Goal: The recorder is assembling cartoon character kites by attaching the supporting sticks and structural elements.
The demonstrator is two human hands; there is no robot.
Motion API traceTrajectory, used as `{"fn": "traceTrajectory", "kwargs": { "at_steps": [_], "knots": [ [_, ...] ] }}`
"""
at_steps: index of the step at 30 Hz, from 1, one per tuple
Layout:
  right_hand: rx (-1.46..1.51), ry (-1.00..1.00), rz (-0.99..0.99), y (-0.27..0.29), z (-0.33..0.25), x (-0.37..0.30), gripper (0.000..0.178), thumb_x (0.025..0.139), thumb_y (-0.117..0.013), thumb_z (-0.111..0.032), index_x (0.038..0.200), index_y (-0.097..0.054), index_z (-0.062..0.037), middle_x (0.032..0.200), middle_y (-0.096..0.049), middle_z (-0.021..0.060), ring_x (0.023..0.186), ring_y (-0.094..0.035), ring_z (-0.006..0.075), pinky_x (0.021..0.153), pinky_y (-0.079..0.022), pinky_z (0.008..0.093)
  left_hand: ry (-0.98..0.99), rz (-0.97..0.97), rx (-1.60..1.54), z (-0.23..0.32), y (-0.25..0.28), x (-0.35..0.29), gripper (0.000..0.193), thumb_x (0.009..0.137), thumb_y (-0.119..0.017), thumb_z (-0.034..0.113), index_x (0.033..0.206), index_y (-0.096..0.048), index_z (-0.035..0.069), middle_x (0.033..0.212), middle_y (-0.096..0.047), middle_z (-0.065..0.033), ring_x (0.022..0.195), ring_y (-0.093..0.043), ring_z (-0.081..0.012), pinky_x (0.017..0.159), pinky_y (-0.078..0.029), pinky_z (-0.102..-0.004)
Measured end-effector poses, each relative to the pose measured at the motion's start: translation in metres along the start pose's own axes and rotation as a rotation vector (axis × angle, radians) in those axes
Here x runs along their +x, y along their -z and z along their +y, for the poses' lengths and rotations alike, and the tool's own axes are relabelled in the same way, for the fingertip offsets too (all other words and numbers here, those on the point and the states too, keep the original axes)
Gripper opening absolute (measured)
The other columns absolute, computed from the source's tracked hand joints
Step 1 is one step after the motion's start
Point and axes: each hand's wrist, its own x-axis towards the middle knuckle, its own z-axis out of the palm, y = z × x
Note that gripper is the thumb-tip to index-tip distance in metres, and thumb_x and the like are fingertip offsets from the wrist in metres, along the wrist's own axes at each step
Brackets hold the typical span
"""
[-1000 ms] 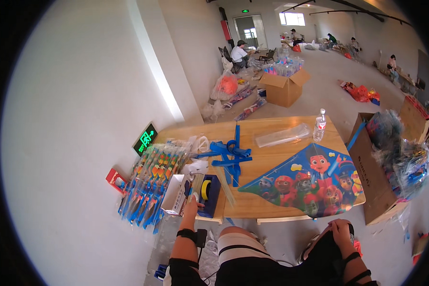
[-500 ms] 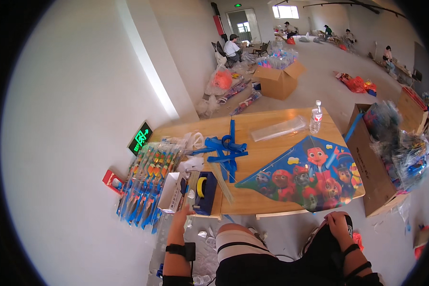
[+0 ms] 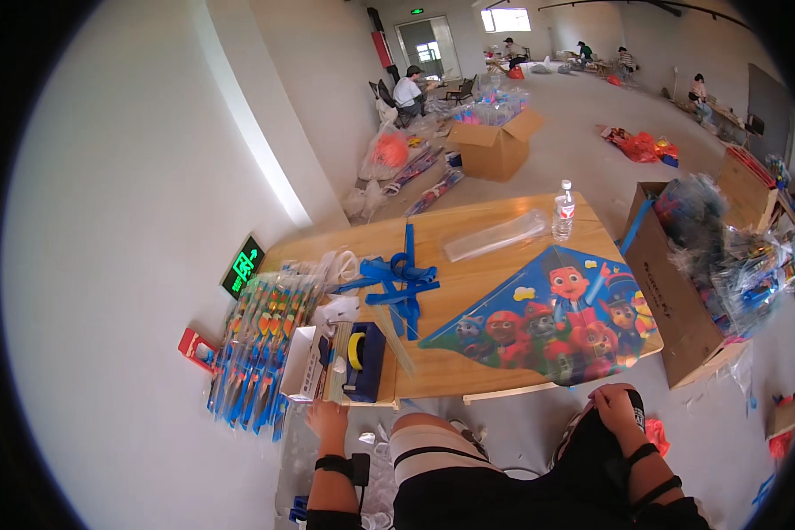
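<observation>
My left hand is at the table's front edge, by the near ends of a bundle of thin pale rods. Its fingertips are too small and blurred to show a grip. Beside the rods stand an open white carton and a dark blue tape dispenser with a yellow roll. My right hand lies on my right knee with nothing visible in it. On the table's right half is a flat blue kite printed with cartoon characters. Blue fabric strips lie left of it.
Long clear-wrapped packs lie at the left by the wall. A water bottle and clear plastic sleeves are farther back on the table. A stuffed carton stands right; another carton and seated people are beyond.
My left hand has drawn back toward me from among the rods and tape dispenser to the table's edge. My right hand stays on my knee. The whole view has shifted slightly.
</observation>
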Motion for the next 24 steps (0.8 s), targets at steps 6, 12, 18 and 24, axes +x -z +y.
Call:
{"fn": "traceTrajectory", "kwargs": {
  "at_steps": [6, 12, 18, 24],
  "knots": [
    [0.033, -0.093, -0.069, 0.011, -0.016, -0.002, 0.019, 0.096, -0.063, -0.016, 0.098, -0.073, 0.0004, 0.084, -0.072, 0.0145, 0.080, -0.071, 0.0274, 0.074, -0.056, 0.0371, -0.155, -0.348, -0.901, 0.030, 0.057, -0.056, 0.049, 0.104, -0.045, 0.050, 0.115, -0.079, 0.016, 0.135, -0.064, -0.0117, 0.125, -0.056, -0.0264, 0.096, -0.044, -0.0448],
    [0.309, 0.130, -0.338, -0.007, -0.114, 0.028, 0.025, 0.095, -0.072, -0.016, 0.117, -0.070, -0.0040, 0.101, -0.072, 0.0097, 0.094, -0.071, 0.0196, 0.084, -0.056, 0.0325, -0.311, -1.005, -1.854, 0.160, 0.119, -0.128, 0.091, 0.102, -0.020, 0.071, 0.141, -0.059, -0.001, 0.164, -0.036, -0.0131, 0.144, -0.036, -0.0223, 0.109, -0.028, -0.0378],
    [0.767, 0.125, -0.483, -0.030, -0.192, 0.039, 0.034, 0.097, -0.070, -0.010, 0.130, -0.061, -0.0066, 0.111, -0.069, 0.0080, 0.102, -0.070, 0.0183, 0.090, -0.056, 0.0340, -0.402, -1.325, -1.911, 0.245, 0.127, -0.163, 0.092, 0.102, -0.016, 0.072, 0.145, -0.056, 0.000, 0.168, -0.028, -0.0120, 0.149, -0.029, -0.0237, 0.113, -0.024, -0.0393],
    [1.115, 0.052, -0.458, -0.046, -0.178, 0.040, 0.009, 0.101, -0.064, -0.005, 0.109, -0.061, -0.0024, 0.112, -0.067, 0.0081, 0.099, -0.069, 0.0158, 0.089, -0.057, 0.0325, -0.402, -1.324, -1.940, 0.268, 0.105, -0.178, 0.084, 0.104, -0.017, 0.066, 0.146, -0.056, 0.006, 0.167, -0.030, -0.0102, 0.147, -0.031, -0.0251, 0.115, -0.024, -0.0412]
  ]
}}
